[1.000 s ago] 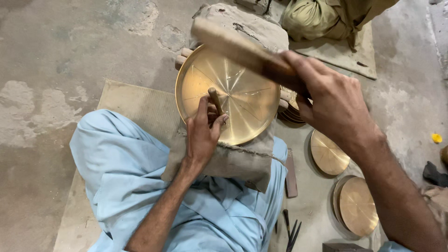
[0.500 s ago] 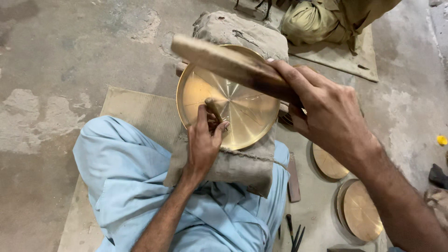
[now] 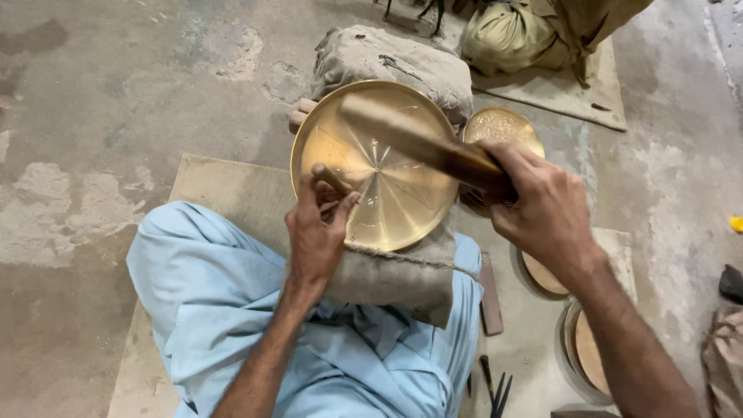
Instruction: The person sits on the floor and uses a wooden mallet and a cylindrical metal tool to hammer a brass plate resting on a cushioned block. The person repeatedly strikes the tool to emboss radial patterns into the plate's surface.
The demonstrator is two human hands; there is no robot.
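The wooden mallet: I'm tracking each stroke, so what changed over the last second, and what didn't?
The right hand has swung the wooden mallet down, its blurred head now over the brass plate, close to the punch. The left hand still pinches the punch against the plate, which stays on the padded sack.

floor: grey patchy concrete | mat: tan, woven

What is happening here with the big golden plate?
A person sits on the floor with a round brass plate resting on a padded sack over the lap. The left hand holds a small punch against the plate's face, which carries engraved lines radiating from the centre. The right hand grips a wooden mallet, blurred, above the plate. More brass plates lie on the floor nearby.
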